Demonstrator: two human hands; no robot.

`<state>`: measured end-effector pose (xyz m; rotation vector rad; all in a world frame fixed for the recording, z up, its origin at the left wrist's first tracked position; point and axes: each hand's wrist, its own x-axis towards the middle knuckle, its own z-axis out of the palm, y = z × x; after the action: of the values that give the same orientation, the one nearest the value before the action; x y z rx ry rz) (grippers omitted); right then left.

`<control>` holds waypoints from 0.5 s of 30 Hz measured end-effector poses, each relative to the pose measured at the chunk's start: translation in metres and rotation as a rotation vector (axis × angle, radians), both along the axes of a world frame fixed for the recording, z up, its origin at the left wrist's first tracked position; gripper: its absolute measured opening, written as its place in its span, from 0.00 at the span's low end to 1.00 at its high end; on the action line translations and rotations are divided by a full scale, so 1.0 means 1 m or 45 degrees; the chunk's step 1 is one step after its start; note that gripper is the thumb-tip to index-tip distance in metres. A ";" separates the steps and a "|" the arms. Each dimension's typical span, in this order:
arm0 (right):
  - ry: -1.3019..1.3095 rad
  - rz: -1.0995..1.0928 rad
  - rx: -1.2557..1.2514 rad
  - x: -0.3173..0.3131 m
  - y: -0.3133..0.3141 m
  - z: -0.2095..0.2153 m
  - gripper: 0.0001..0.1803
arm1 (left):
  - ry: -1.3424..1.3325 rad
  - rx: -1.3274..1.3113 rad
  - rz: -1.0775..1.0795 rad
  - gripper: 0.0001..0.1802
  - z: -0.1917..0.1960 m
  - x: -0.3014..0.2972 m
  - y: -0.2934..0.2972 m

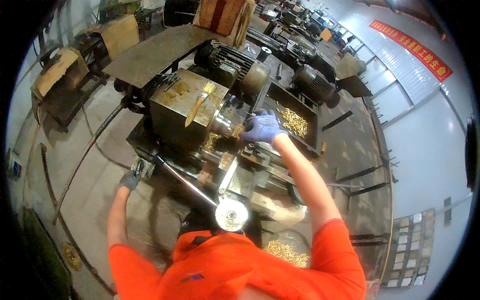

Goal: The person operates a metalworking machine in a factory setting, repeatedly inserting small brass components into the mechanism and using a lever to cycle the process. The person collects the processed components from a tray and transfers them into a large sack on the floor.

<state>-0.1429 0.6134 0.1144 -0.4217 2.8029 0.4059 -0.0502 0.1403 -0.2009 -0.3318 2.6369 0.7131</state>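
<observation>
The right hand point(263, 128), in a blue glove, rests clenched at the machine's chuck point(231, 125). At its three o'clock a dark tray point(310, 112) holds small brass pieces point(294, 121). The left hand point(131, 179), at eight o'clock, has its grip closed around a lever point(185, 181). A bucket point(289, 249) at six o'clock holds more brass pieces.

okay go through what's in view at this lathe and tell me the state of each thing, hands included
Left hand: dark glove, closed on the lever.
Right hand: blue glove, reaching in at the chuck, grip hidden.
Brush: lying loose on the headstock.
Tray: partly filled with brass parts.
Tub: holds more brass parts.
Handwheel: untouched.
</observation>
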 end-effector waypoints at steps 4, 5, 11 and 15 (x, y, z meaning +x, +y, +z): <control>0.275 -0.001 -0.785 -0.005 0.022 -0.028 0.29 | 0.079 0.164 -0.059 0.16 0.018 0.014 -0.023; 0.346 -0.026 -0.824 0.000 0.025 -0.027 0.29 | 0.084 0.234 0.008 0.16 0.030 0.020 -0.026; 0.581 -0.013 -0.929 0.066 0.064 -0.006 0.25 | 0.335 0.532 0.213 0.18 0.127 0.037 -0.054; 0.634 -0.164 -0.957 0.103 0.073 0.009 0.22 | 0.793 0.345 0.132 0.18 0.199 0.049 -0.082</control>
<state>-0.0401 0.6869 0.1235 -0.3043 3.3639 -0.6952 -0.0016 0.0578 -0.0021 -0.1874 3.0425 1.3795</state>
